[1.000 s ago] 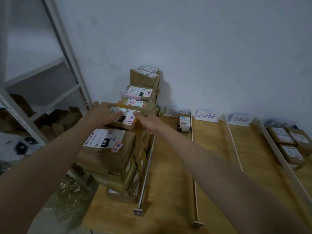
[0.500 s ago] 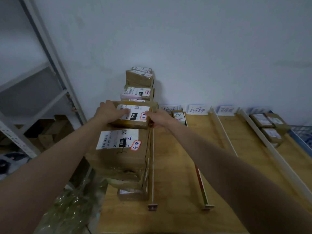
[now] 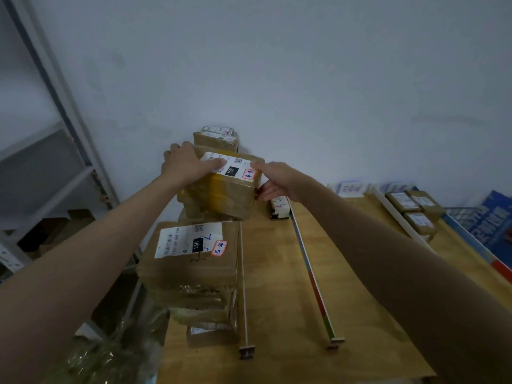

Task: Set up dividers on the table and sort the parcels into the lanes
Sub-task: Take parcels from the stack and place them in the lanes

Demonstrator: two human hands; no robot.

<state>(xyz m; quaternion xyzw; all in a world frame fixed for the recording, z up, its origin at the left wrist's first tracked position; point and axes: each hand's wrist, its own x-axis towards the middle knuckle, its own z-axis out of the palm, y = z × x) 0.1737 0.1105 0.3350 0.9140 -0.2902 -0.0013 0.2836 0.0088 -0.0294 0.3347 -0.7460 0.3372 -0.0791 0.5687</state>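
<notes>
Holding a brown parcel (image 3: 221, 187) between both hands, I have it raised above the stack of parcels (image 3: 191, 267) at the left edge of the wooden table (image 3: 277, 286). My left hand (image 3: 184, 164) grips the parcel's left top corner, with the thumb lying flat on the white shipping label (image 3: 232, 166) and the other fingers curled over the far edge. My right hand (image 3: 274, 180) holds the parcel's right side; the thumb rests on the top edge near the red-framed sticker (image 3: 248, 174), and the fingers go under the right face, where I cannot see them fully. The parcel is tilted, its near face turned toward me, and yellowish tape goes around it.

Directly under my left forearm, the top parcel of the stack shows a similar label marked 15H with blue handwriting. Beyond my left hand, more parcels (image 3: 217, 138) are piled against the wall.

Just below my right hand a small box (image 3: 279, 206) stands on the table, beside the far end of a thin divider rail (image 3: 311, 273). Another divider rail (image 3: 243, 286) runs along the right side of the stack. To the right of my right arm, well apart from the hand, a white divider (image 3: 399, 217) lies in front of several flat parcels (image 3: 415, 209), and a paper sign (image 3: 351, 188) leans on the wall. A metal shelf (image 3: 69, 128) stands far to the left of my left hand.
</notes>
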